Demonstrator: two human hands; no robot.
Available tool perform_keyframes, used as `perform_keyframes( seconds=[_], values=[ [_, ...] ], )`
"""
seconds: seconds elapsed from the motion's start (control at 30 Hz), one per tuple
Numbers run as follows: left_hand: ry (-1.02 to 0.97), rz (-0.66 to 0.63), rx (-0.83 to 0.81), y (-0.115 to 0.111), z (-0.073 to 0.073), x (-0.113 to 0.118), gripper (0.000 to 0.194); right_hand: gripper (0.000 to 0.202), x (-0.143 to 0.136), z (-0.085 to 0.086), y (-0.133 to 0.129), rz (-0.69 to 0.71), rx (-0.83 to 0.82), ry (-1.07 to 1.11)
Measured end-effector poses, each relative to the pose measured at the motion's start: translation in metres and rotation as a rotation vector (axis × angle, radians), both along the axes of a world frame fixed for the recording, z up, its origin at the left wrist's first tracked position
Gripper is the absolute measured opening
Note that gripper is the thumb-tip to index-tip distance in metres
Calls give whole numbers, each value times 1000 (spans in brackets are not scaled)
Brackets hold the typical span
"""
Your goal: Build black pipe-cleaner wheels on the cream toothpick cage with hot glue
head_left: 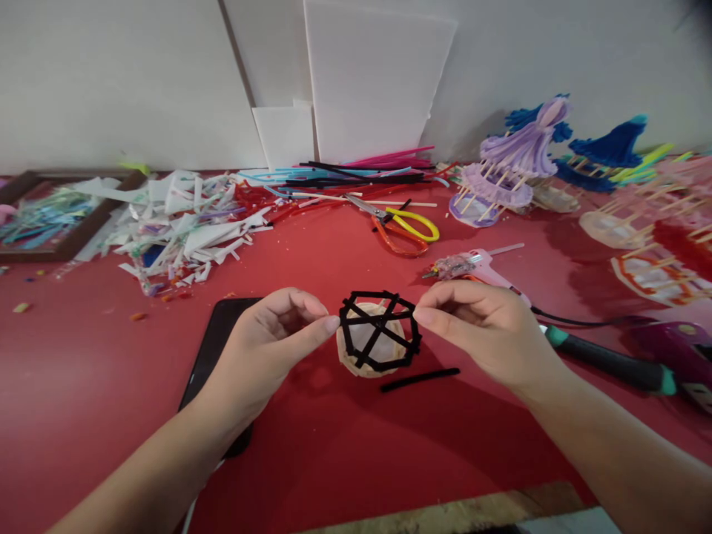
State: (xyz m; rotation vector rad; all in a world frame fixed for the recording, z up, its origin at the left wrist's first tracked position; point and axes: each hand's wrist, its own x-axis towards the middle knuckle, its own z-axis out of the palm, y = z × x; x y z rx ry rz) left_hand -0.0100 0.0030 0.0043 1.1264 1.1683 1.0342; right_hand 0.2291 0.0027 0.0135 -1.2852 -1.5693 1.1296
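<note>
Between my two hands is a black octagon-like frame [380, 322] of fuzzy pipe cleaner strips, with strips crossing at its middle. My left hand [278, 334] pinches its left edge between thumb and fingertips. On the opposite edge, my right hand [478, 326] pinches it the same way. Behind and below the frame shows a round pale disc [348, 356] with a tan rim; whether the two touch I cannot tell. A loose black pipe cleaner piece [420, 380] lies on the red table just in front of them.
A black phone [208, 348] lies beside my left wrist. Scissors [397, 226], pipe cleaners [345, 176] and white scraps [183, 215] sit farther back. On the right are a pink glue gun [489, 271], a dark-handled tool [609, 360] and a purple carousel-like model [500, 167].
</note>
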Motion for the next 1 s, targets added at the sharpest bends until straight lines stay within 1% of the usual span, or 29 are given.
perform_keyframes(
  seconds=[0.07, 0.13, 0.2, 0.27, 0.47, 0.63, 0.8, 1.0],
  values=[
    [63, -18, 47, -1, 1, 1, 10, 19, 0, 1, -1, 5, 13, -27],
    [154, -52, 142, -3, 2, 3, 7, 20, -1, 2, -2, 10, 38, -68],
    [239, -80, 234, -5, 4, 5, 10, 19, -2, 3, -3, 13, 68, -100],
    [283, -82, 277, -7, 5, 7, 13, 18, -3, 4, -4, 6, 82, -112],
    [285, -45, 234, -9, 5, 8, 9, 23, -5, 1, -4, -17, 9, -68],
    [270, -64, 237, -7, 1, 7, 6, 23, -5, 0, -4, -3, -37, -24],
    [254, -72, 192, -4, 1, 9, 7, 25, -7, 1, -3, -4, -86, 0],
    [247, -50, 157, -3, 3, 10, 9, 30, -4, -7, -1, 7, -184, 31]
  ],
)
